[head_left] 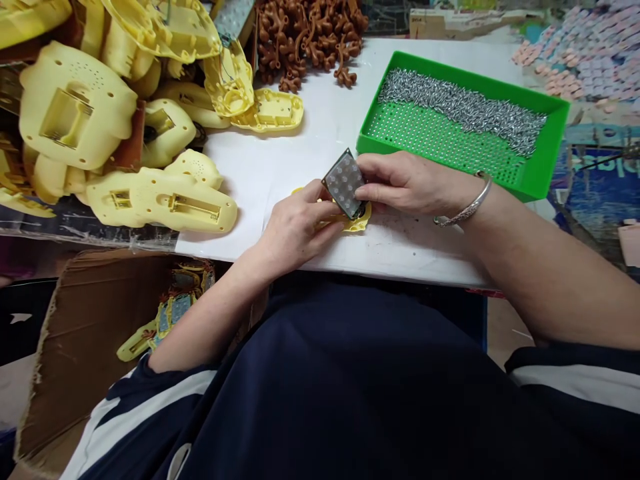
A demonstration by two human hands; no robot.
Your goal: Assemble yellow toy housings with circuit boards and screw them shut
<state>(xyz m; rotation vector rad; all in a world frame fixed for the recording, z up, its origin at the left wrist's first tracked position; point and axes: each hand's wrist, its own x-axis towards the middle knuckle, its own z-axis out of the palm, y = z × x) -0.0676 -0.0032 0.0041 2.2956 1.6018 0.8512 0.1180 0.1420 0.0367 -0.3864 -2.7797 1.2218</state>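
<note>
Between my hands a grey circuit board [345,183] with rows of pale round dots stands tilted above a yellow plastic shell [359,223] on the white table. My right hand [395,179] pinches the board's right edge between thumb and fingers. On the other side, my left hand [303,223] is curled over the yellow shell, its fingertips close to the board's lower left edge. Most of the shell is hidden beneath the hand and the board.
A green perforated tray [547,157] of small silver screws [465,107] stands behind my right hand. Yellow housings [77,107] are heaped at the left. Brown plastic parts [310,37] lie at the back. Below the table's left edge, a cardboard box [75,353] holds assembled yellow pieces.
</note>
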